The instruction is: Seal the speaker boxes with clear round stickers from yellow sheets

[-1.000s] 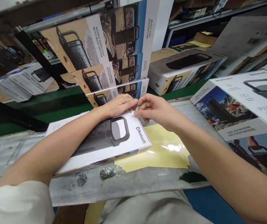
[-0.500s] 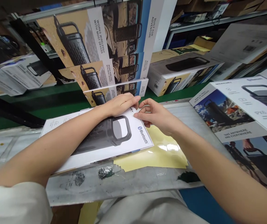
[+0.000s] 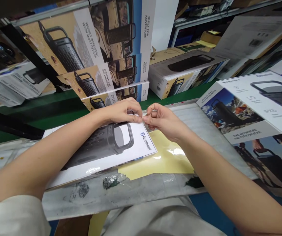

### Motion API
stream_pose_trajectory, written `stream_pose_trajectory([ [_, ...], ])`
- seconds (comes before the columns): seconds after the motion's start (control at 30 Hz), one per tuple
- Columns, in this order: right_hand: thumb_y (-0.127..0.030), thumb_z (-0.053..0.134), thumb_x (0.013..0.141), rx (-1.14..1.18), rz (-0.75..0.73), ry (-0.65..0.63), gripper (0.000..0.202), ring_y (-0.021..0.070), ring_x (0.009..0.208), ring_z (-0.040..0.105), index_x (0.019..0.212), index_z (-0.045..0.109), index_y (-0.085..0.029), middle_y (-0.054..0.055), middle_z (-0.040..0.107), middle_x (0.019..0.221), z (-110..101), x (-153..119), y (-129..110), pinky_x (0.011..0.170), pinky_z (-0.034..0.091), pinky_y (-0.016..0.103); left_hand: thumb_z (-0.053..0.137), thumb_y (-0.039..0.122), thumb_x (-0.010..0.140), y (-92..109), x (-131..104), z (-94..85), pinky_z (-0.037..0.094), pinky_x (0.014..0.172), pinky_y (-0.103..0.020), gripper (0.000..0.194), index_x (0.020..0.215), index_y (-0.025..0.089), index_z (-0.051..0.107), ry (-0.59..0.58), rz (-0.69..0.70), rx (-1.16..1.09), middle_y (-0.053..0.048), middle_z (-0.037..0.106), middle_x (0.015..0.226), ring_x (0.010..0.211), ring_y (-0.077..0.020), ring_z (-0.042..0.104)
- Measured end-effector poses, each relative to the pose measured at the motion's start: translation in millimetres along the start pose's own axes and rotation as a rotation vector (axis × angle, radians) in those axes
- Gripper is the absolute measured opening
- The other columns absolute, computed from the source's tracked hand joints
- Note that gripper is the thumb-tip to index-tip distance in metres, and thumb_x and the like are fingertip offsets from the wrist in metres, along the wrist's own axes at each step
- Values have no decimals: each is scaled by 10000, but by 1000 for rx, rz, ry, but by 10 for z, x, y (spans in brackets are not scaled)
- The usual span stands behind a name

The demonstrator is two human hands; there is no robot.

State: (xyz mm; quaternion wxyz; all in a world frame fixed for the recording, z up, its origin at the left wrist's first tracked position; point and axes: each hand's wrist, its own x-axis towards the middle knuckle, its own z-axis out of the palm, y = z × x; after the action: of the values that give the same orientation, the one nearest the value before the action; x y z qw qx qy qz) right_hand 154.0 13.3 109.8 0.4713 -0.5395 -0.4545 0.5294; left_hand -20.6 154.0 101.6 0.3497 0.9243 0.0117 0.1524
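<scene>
Head view, item in work: one white Bluetooth box (image 3: 106, 147), lying flat on the counter (image 3: 94, 201) before me, printed face up.
Box, done: the top face looks whole and shut where I can see it; my left arm covers part.
Box, left: the far right corner seems to be the part in hand and, I judge, unfinished; whether other corners need attention I cannot tell.
Left arm: laid slantwise over the box from the near left, pale sleeve (image 3: 10, 213) pushed up at the elbow.
Left hand (image 3: 126, 109): resting on the box's far edge, fingers bent, thumb pointing to the corner; any grip is unclear.
Right arm: rising from the lower right, forearm bare, clear of the box.
Right hand (image 3: 162, 121): just off that corner, fingers curled, thumb drawn to the forefinger, tips meeting my left thumb or nearly so; whether something thin is pinched there I cannot tell.
Yellow sheet (image 3: 160, 160): glossy, on the counter at the box's right end, seemingly partly beneath it.
Upright boxes (image 3: 81, 46): standing behind my left hand, photo sides facing me.
</scene>
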Motion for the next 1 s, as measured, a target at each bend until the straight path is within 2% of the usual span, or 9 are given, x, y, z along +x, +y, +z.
stream_pose_trajectory([
  [0.17,-466,970,611,-57,-95,171,569,85,476,452,788,487,-223,-89,507,557,-267,-13,-62,488,334,240,349,805,944,67,14,10,425,1003,-376,753,856,184,766,18,-46,-42,-101,744,981,1021,-230,607],
  [0.27,-486,959,651,5,-138,94,555,91,509,477,835,505,-225,-84,523,585,-280,-89,-176,524,380,249,290,812,949,82,11,40,440,998,-375,806,850,175,774,63,-104,-70,-104,746,960,1012,-233,622],
  [0.37,-489,926,715,53,-189,-74,519,93,527,476,894,513,-231,-79,546,614,-116,-133,-298,531,379,251,230,821,950,70,-6,63,469,964,-375,861,846,164,776,122,-177,-130,-100,742,937,958,-228,640],
  [0.47,-452,905,757,21,-145,-185,478,86,520,440,882,501,-228,-84,530,595,45,-80,-305,507,336,237,199,844,933,55,-42,75,487,956,-383,899,846,159,774,160,-214,-177,-97,746,950,949,-230,654],
  [0.6,-413,917,732,-52,-32,-159,481,80,507,410,855,492,-223,-89,527,570,59,45,-162,485,301,224,207,846,931,45,-72,84,497,957,-387,900,806,159,775,162,-184,-211,-105,755,942,943,-232,671],
  [0.7,-419,916,725,-56,7,-132,487,90,529,444,862,492,-224,-80,544,593,-3,78,-95,503,333,229,220,844,931,42,-56,94,500,954,-390,896,801,155,778,177,-167,-208,-110,752,919,943,-235,677],
  [0.83,-454,928,699,-50,31,-139,518,91,544,453,860,495,-222,-78,549,608,-31,69,-92,513,342,232,204,847,928,46,-33,104,502,952,-376,905,791,157,773,182,-175,-191,-107,745,917,929,-224,673],
  [1.0,-485,933,678,-57,47,-157,542,88,533,435,853,493,-223,-86,528,591,-31,66,-89,501,288,230,208,847,928,69,-28,101,502,943,-370,903,814,153,774,182,-201,-171,-97,732,916,908,-217,677],
])
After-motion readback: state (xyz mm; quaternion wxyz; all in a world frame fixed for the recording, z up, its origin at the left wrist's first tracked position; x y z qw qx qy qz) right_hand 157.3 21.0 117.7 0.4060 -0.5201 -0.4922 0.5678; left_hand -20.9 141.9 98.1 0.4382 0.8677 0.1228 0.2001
